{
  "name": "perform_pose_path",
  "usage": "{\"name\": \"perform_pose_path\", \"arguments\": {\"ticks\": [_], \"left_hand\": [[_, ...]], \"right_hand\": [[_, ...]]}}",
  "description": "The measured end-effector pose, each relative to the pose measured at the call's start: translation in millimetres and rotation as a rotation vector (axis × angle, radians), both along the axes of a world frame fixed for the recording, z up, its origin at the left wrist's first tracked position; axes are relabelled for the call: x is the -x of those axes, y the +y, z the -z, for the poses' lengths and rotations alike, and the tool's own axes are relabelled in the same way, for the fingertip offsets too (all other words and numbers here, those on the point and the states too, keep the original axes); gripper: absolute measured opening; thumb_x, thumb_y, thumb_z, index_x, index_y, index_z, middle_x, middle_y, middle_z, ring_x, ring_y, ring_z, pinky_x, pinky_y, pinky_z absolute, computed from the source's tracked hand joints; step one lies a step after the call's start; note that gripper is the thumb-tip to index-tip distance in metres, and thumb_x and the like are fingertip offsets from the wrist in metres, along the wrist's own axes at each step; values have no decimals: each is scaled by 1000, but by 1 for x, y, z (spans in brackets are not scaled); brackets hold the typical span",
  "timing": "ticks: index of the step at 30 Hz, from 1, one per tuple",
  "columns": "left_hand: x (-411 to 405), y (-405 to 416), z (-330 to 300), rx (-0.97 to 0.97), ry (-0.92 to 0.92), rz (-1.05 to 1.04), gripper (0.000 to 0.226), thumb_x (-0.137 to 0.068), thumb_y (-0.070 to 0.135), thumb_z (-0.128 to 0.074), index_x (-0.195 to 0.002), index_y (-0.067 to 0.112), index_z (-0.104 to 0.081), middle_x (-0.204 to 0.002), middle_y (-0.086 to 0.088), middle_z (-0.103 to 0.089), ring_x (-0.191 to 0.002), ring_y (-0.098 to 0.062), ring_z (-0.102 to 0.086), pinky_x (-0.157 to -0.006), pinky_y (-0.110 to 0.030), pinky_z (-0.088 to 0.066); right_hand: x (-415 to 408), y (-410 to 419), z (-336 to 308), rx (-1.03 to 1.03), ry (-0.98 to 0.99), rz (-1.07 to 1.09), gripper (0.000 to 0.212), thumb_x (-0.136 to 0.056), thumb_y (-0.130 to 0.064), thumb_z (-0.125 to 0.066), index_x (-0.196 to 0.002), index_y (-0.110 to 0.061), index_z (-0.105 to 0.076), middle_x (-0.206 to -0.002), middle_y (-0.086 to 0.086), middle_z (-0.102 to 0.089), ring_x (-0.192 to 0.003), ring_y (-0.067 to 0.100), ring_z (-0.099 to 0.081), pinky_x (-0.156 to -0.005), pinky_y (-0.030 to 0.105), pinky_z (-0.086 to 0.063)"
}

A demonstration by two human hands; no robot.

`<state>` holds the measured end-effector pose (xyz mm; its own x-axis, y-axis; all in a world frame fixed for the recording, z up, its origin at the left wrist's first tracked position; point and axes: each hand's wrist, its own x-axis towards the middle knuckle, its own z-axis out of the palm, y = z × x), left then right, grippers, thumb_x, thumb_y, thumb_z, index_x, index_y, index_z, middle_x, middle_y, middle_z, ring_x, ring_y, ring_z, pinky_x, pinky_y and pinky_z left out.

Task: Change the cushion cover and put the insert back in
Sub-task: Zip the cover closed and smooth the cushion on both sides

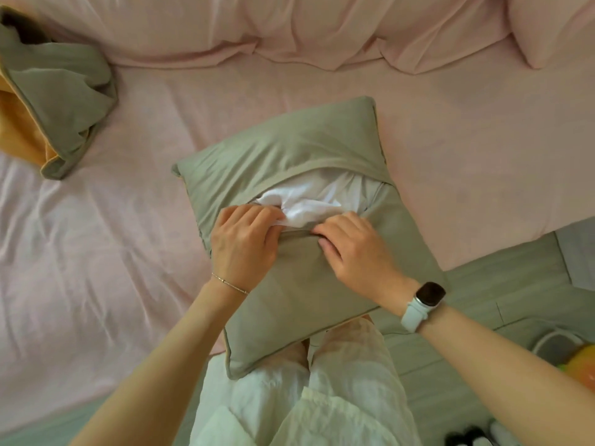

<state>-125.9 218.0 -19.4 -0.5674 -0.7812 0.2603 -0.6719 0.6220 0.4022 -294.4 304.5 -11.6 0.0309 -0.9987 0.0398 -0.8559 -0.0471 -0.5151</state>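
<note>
A sage-green cushion cover (289, 149) lies on the pink bed, hanging over its near edge against my legs. Its back opening gapes in the middle and the white insert (309, 197) bulges out of it. My left hand (244, 243) sits at the left of the opening, fingers curled around a fold of the white insert. My right hand (351, 243) is at the right of the opening, fingers curled over the edge of the lower green flap. A second, crumpled green and orange cover (58, 101) lies at the far left of the bed.
The pink sheet (128, 220) covers the bed, with a bunched pink duvet (322, 30) and a pink pillow (553, 27) along the back. Green floor (483, 300) shows at right, with a white-handled bag (566, 352) and dark slippers (467, 437) near the lower right corner.
</note>
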Motion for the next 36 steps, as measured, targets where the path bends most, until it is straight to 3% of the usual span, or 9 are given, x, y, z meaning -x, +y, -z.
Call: {"name": "perform_pose_path", "arguments": {"ticks": [3,7,13,16,20,25,28,33,36], "left_hand": [[0,-6,2,-21,-80,38,21,-87,22,-54,-75,16,-69,-68,4,-68,-66,-19,-64,-66,-27,-38],[11,-19,-2,-176,-173,-73,31,-83,28,-45,-69,13,-68,-48,-5,-60,-44,-26,-57,-52,-24,-39],[16,-29,-4,-388,-168,-131,41,-84,39,-38,-85,9,-66,-67,-13,-67,-66,-36,-61,-57,-30,-34],[12,-25,-5,-343,-129,-61,33,-84,37,-46,-83,12,-67,-67,-8,-67,-65,-32,-62,-60,-27,-33],[5,-18,-1,-261,-37,-39,22,-79,33,-57,-79,13,-66,-69,1,-66,-66,-14,-54,-64,-23,-37],[7,-16,7,-291,-96,65,12,-80,21,-54,-85,14,-63,-77,5,-67,-70,-20,-60,-68,-24,-38],[1,-15,13,-404,-154,155,37,-78,39,-44,-99,14,-62,-92,5,-68,-85,-21,-61,-81,-19,-29],[9,-17,19,-554,-167,94,42,-77,49,-46,-99,16,-60,-97,5,-66,-94,-19,-58,-81,-18,-25],[17,-15,19,-484,-222,90,21,-82,32,-61,-92,14,-61,-91,2,-67,-89,-22,-59,-77,-20,-24]], "right_hand": [[-1,-9,-6,-208,-52,90,23,-93,-16,-44,-92,-5,-65,-76,11,-66,-71,31,-59,-60,34,-43],[2,-19,-12,-441,72,-32,29,-95,-35,-46,-112,-15,-59,-98,10,-68,-91,33,-61,-74,36,-46],[-8,-8,-5,-158,91,21,30,-69,-21,-79,-83,-9,-55,-75,3,-58,-60,24,-58,-43,25,-34],[-10,1,14,-111,134,-38,38,-69,-21,-76,-103,-13,-61,-98,4,-62,-83,25,-58,-62,35,-50],[-7,-4,23,-143,295,-81,57,-75,-34,-57,-130,-20,-48,-117,2,-59,-98,23,-56,-82,36,-34],[-17,-7,48,-240,365,-121,21,-63,-21,-75,-84,-17,-72,-72,0,-65,-71,24,-60,-72,36,-25],[-17,-4,43,-290,233,-104,7,-63,-17,-74,-60,-17,-67,-60,-3,-63,-64,23,-60,-67,34,-21],[-3,11,9,-473,-195,-12,35,-79,-49,-26,-55,-26,-36,-58,-8,-48,-70,5,-46,-74,31,-23],[-3,29,-2,-365,-480,174,36,-84,-42,-38,-62,-20,-58,-61,-4,-54,-67,5,-49,-69,32,-37]]}}
